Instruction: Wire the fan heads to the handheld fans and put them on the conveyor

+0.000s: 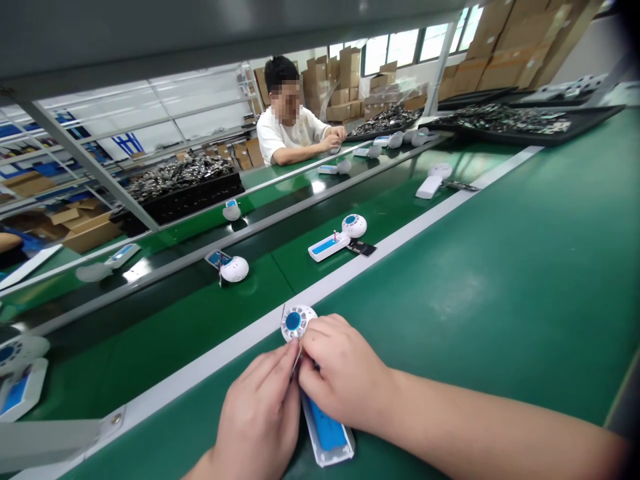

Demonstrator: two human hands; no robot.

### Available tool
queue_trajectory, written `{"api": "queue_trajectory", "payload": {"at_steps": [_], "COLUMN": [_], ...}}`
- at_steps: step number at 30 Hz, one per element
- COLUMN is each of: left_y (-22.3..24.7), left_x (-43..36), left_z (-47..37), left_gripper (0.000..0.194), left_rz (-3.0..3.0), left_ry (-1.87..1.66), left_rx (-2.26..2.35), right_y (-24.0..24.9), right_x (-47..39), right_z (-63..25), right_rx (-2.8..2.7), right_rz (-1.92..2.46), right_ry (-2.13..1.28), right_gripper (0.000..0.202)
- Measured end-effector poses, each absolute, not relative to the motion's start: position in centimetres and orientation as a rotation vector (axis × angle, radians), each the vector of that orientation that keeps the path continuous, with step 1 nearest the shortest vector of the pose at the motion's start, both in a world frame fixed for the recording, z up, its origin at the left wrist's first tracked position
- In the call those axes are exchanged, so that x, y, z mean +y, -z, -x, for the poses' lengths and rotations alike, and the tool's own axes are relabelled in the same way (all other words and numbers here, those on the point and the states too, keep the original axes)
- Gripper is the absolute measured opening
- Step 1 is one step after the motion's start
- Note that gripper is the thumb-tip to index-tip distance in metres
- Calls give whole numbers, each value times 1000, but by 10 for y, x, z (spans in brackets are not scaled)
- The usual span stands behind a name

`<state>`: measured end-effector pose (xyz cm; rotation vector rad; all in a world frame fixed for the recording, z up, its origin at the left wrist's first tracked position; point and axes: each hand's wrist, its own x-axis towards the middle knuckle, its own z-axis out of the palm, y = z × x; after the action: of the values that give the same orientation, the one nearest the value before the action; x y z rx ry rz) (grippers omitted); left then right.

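Note:
A white plastic handheld housing lies on the green worktop before me, its long tray lined with blue. Its round head, with a blue disc ringed by clear segments, points away from me. My left hand is closed at the housing's neck, fingertips pinching a thin, edge-on piece that looks like a small board. Over the neck from the right, my right hand has its fingers curled closed against the left fingertips. What the right fingers grip is hidden, as is most of the neck.
Similar housings, one with a dark circuit board attached, lie on the green conveyor beyond a pale rail. Black trays of parts stand at the far right. A co-worker sits across the line. A grey shelf hangs overhead.

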<state>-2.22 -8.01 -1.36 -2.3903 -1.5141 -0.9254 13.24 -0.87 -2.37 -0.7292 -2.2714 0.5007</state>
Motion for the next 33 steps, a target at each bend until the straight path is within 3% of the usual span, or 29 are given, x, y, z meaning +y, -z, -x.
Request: {"api": "queue_trajectory", "payload": {"at_steps": [5, 9, 12, 17, 23, 27, 33], "left_y": [9, 1, -12, -37, -11, -4, -31], "left_x": [-85, -57, -7, 48, 40, 33, -13], "left_z": [24, 24, 42, 109, 167, 178, 157], "left_gripper": [42, 30, 40, 65, 76, 68, 49], "left_rz": [2507, 2289, 1895, 1536, 1287, 1311, 1639], "left_ry": [1081, 1409, 1489, 1203, 646, 456, 347], "left_rx": [-1626, -2327, -2595, -2533, -2748, -2777, -2619], "right_y": [20, 17, 21, 26, 27, 28, 23], "right_x": [-8, -1, 10, 17, 10, 11, 16], "right_z": [-131, -133, -137, -138, -134, -135, -140], "right_rx": [-2290, -2115, -1937, -1923, -2053, -2061, -1969], "right_rz": [768, 869, 946, 1052, 985, 995, 990], "right_ry": [-592, -815, -953, -991, -951, -964, -958], "right_gripper": [13, 11, 12, 16, 14, 14, 11]}}
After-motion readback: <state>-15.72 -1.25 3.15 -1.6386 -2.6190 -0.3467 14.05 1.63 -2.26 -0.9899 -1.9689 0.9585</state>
